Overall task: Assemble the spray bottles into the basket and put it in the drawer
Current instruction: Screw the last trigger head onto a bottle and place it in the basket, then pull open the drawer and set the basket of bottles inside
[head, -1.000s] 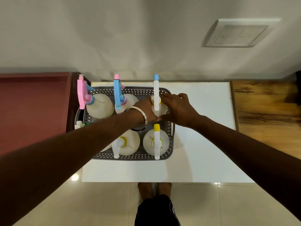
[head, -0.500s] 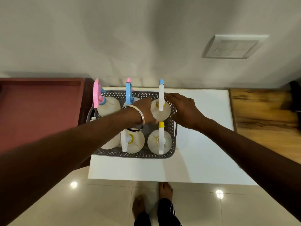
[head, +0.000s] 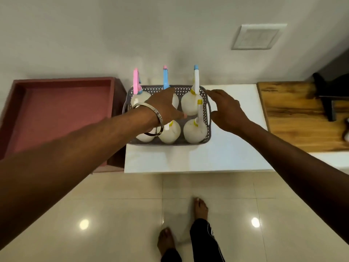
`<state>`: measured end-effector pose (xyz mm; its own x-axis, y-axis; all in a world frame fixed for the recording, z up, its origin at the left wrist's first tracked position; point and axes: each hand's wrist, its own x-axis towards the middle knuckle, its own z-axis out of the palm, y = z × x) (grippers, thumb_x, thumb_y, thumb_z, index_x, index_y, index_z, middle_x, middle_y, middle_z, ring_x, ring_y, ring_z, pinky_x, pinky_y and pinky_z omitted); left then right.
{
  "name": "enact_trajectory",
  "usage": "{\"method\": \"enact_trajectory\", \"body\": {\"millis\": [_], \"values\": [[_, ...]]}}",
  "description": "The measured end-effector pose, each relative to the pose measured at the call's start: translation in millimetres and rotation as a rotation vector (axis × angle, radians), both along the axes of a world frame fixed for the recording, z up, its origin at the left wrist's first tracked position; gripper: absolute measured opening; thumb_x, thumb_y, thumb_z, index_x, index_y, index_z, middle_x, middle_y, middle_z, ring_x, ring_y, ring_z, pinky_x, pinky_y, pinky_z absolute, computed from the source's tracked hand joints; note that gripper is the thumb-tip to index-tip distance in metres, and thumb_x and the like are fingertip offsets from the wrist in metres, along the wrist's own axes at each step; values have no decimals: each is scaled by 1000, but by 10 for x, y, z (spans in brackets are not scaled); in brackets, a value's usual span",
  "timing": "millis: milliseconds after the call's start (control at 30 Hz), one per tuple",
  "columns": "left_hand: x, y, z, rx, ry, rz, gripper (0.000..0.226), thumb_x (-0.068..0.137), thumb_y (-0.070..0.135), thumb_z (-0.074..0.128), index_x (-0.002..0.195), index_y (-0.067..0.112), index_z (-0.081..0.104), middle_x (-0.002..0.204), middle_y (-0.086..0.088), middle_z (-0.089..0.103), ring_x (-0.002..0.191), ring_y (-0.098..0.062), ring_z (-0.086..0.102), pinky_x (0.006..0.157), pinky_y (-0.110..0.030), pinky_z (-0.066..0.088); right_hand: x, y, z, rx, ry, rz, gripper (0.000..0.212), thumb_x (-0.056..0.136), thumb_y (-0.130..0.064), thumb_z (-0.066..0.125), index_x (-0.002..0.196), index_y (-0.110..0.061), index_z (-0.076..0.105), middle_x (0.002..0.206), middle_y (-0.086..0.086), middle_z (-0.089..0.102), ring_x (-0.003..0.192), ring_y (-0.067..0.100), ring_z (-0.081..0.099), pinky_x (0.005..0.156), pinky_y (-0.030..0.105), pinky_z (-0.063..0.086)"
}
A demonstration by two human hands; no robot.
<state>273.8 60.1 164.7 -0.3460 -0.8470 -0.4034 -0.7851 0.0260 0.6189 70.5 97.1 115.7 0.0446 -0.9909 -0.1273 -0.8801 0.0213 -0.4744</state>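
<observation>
At far left, an open reddish-brown drawer [head: 62, 114] is shown, its bare interior facing upward; its right wall lies just beside a white table [head: 217, 157]. On the left part of the table a grey perforated basket [head: 205, 118] is seen, its left end reaching over the table's edge toward the drawer. Six white spray bottles stand upright in it in two rows of three. In the far row, from left to right, a bottle with a pink trigger head [head: 135, 82], a bottle with a blue trigger head [head: 165, 77] and a bottle with a white head tipped blue [head: 196, 78] are seen; the near row [head: 193, 130] carries white heads with yellow collars and is partly hidden by the forearm.

The left hand [head: 164, 106], a metal bangle [head: 157, 118] at its wrist, is laid palm down over the middle of the basket, fingers loosely extended across the bottle shoulders; nothing is gripped by it. The right hand [head: 226, 110] is held at the basket's right end, fingers spread and slightly curled, just beside the rim and side handle; whether the rim is touched cannot be told, and nothing is enclosed by it.

At right, a wooden surface [head: 302, 118] adjoins the table. Below, a tiled floor [head: 132, 214] and two bare feet [head: 201, 208] are visible.
</observation>
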Motion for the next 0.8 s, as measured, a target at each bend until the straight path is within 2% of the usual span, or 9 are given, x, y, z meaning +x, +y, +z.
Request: {"method": "enact_trajectory", "body": {"millis": [133,233,400,500,567,700,800], "values": [[48,331,6,-89,130,18,73,80,23,75,142,14,37,141,-9,47,130,-25,46,109,-40,40,51,369,82,-49,-1,-47,66,84,-3,58,147,-12,41,144,14,48,132,35,45,102,50,40],[67,592,-10,-158,335,146,60,82,17,72,136,14,45,135,-7,53,125,-21,51,108,-38,42,30,635,75,-57,-29,-48,68,83,2,57,147,-11,41,146,14,46,134,34,45,105,52,39],[82,1071,-192,-262,566,415,35,85,9,66,119,11,56,108,0,61,101,-16,62,94,-31,52,40,1109,-89,-90,-136,-118,62,87,-3,59,146,-8,41,145,13,48,130,30,48,107,46,41],[79,1358,-415,-290,640,549,29,86,7,64,114,7,58,97,-2,62,87,-9,60,85,-21,51,65,1455,-250,-105,-188,-136,60,88,-7,61,145,-8,42,143,13,50,128,28,50,105,38,41],[86,1560,-586,-308,680,630,23,87,7,61,110,5,60,91,1,60,81,-6,57,81,-20,48,100,1679,-403,-79,-235,-161,60,88,-8,61,145,-8,43,142,11,51,127,26,51,103,32,41],[102,1954,-988,-158,758,793,3,91,17,58,93,15,59,89,-3,59,83,-14,56,74,-29,46,213,2091,-754,-17,-424,-308,57,88,-10,62,143,-15,46,138,3,55,118,15,56,93,21,41],[128,2149,-1358,41,809,971,10,93,27,55,87,21,60,84,2,62,80,-13,60,65,-26,45,332,2333,-1099,59,-641,-490,53,87,-14,64,138,-22,52,127,-3,60,110,7,59,81,14,45]]}}
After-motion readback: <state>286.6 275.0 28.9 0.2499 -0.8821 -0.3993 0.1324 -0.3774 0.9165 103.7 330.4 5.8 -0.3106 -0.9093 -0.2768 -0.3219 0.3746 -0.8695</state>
